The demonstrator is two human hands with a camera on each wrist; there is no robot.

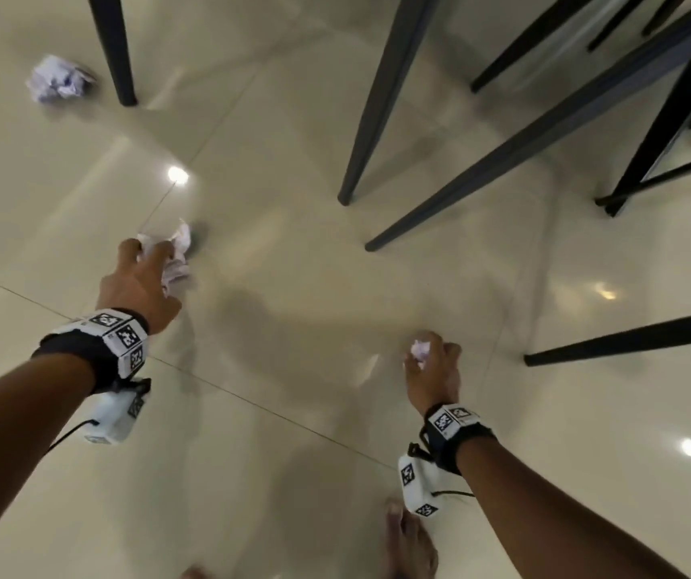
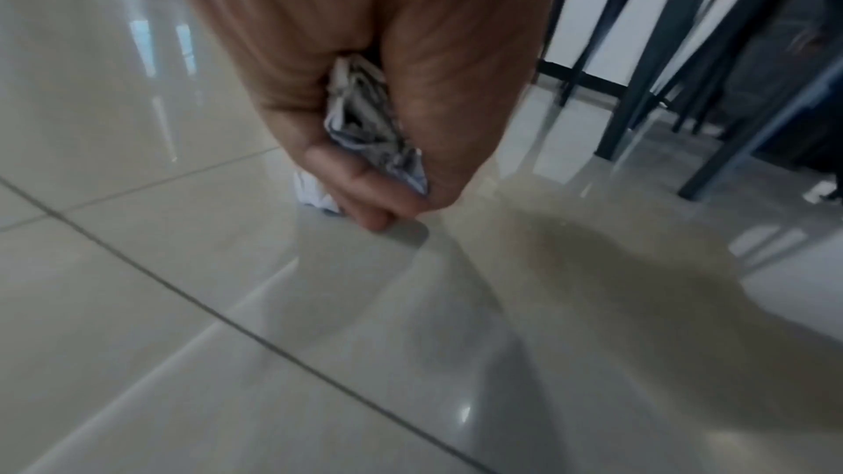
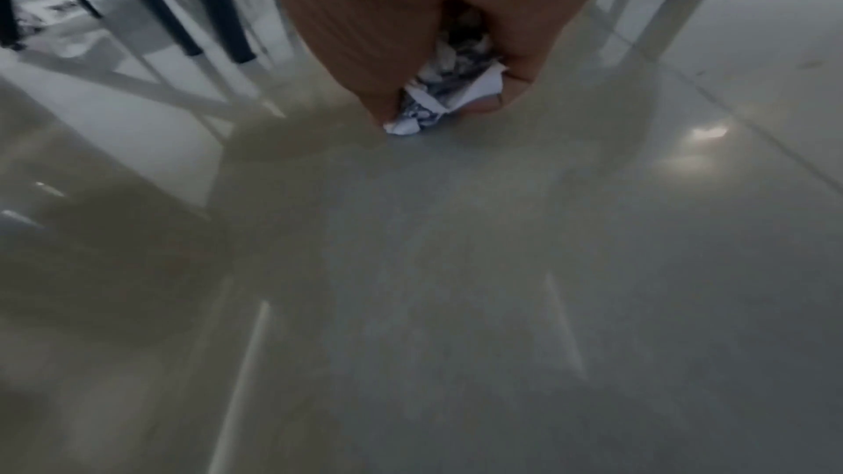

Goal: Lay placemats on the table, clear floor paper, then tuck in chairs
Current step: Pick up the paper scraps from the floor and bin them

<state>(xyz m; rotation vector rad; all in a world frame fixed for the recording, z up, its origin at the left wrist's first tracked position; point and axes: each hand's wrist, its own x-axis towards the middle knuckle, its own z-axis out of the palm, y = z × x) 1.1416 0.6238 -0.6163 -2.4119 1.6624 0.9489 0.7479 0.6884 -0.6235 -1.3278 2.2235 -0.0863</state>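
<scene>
The tiled floor (image 1: 293, 286) is carrying everything here, and dark chair legs (image 1: 371, 119) are standing toward its far right side. One crumpled paper ball (image 1: 59, 79) is lying loose at the far left, just beside a leg (image 1: 114, 48). The left hand (image 1: 139, 282) is closing around a paper wad (image 1: 178, 257) low over the floor; the right hand (image 1: 435, 371) is clamped on a smaller wad (image 1: 421, 349). Reaching for the far ball with both hands full is risking a dropped wad, I think.
</scene>
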